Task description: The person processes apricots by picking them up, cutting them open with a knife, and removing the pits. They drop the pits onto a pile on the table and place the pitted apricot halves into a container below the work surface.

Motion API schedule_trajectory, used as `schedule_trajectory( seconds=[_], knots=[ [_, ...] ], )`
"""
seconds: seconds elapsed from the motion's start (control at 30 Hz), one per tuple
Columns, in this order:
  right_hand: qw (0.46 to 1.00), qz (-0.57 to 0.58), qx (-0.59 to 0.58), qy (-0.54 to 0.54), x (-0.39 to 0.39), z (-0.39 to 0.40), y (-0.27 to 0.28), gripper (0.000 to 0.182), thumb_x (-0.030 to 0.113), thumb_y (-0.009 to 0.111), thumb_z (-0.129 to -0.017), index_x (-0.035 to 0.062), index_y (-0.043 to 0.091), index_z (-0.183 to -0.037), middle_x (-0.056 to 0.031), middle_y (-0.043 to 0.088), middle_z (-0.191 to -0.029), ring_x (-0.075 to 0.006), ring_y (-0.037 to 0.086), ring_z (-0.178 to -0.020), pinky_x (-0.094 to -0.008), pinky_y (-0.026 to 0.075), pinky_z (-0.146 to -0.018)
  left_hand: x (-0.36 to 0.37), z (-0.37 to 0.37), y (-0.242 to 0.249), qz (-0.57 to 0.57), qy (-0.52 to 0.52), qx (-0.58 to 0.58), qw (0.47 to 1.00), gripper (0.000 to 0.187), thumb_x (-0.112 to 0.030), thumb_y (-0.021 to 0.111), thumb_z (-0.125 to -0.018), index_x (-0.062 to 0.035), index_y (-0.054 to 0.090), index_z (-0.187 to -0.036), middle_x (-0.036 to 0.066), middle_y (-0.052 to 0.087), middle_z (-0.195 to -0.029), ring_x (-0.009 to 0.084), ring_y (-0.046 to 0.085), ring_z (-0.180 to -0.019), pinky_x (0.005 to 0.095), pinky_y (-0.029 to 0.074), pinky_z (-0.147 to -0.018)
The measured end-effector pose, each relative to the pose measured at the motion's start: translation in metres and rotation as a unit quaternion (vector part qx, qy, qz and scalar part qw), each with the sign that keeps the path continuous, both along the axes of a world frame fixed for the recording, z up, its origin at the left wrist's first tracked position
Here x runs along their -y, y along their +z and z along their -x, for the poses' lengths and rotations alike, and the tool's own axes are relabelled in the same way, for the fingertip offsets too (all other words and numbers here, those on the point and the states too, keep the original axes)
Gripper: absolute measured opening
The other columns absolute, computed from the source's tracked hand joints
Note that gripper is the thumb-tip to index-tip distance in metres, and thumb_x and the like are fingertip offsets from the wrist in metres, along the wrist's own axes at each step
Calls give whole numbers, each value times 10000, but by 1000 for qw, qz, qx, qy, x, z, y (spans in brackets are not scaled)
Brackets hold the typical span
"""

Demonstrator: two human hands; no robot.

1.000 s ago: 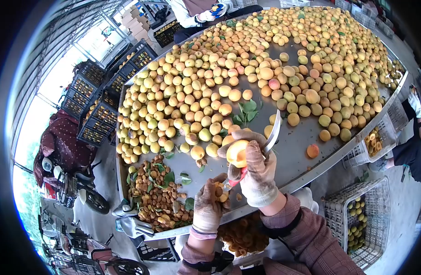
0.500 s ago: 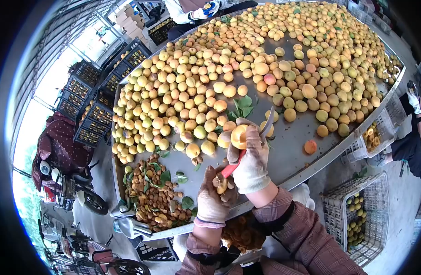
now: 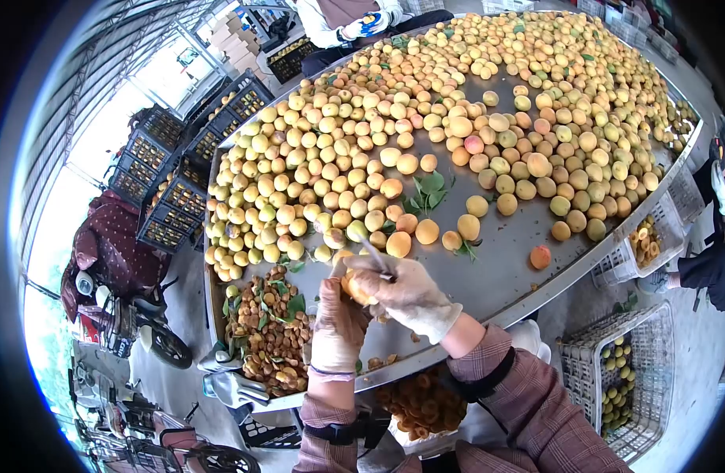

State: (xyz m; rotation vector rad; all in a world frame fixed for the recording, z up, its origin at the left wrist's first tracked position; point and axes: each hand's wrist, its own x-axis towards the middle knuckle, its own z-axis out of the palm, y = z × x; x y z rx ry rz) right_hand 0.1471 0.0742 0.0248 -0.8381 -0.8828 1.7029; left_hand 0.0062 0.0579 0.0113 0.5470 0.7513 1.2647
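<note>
Both my hands wear whitish, soiled gloves and meet over the near edge of the table. My left hand (image 3: 339,327) is closed around an apricot (image 3: 356,287), its thumb pointing up. My right hand (image 3: 410,296) presses against the same fruit and grips a knife (image 3: 370,251), whose blade sticks out up and to the left; the handle is hidden in the glove. Left of my hands lies a heap of brown apricot pits (image 3: 268,331) mixed with leaves. Whole apricots (image 3: 323,173) spread over the metal table (image 3: 496,272) beyond.
Below the table edge is a container of apricot halves (image 3: 425,406). A crate (image 3: 575,370) with fruit stands at right. Gloves (image 3: 234,389) lie at the left corner. A person (image 3: 354,27) sits across the table, another person (image 3: 713,236) is at right. Black crates (image 3: 169,205) are stacked left.
My right hand has turned and come down left to my left hand, bringing knife and apricot with it. The opened apricot piece in my left hand is gone from view. The view shifted slightly.
</note>
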Motion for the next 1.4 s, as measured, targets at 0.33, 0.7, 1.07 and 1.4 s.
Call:
schedule_trajectory(
  seconds=[0.33,0.7,1.07,1.4],
  knots=[
    [912,-317,255,-50,0,-10,-20,156,145,651,-818,81,672,-959,-73,669,-909,-187,647,-711,-278,510,-647,9,14,-14,95,43,141,984,400,-343,500,-938,-39,528,-1197,111,629,-1078,253,633,-919,359,539,-799],
    [691,-483,535,-62,12,3,-18,198,195,667,-734,145,612,-917,-32,570,-729,-242,624,-655,-358,479,-537,18,19,-15,131,69,7,989,452,-375,443,-961,-10,523,-1215,133,637,-1044,257,653,-859,335,575,-630],
    [999,40,-15,13,0,-37,9,157,154,666,-860,8,621,-897,-6,540,-632,-70,471,-475,-207,372,-420,63,23,34,4,-154,-181,971,403,-245,520,-944,69,516,-1196,189,624,-1043,218,648,-811,290,528,-739],
    [941,85,-288,-155,-7,-61,5,413,274,579,-906,31,534,-1236,8,525,-670,-88,469,-530,-208,366,-488,-67,49,-4,82,-87,-652,749,347,-270,530,-921,-1,604,-1127,33,585,-818,101,531,-687,211,444,-632]
  ],
)
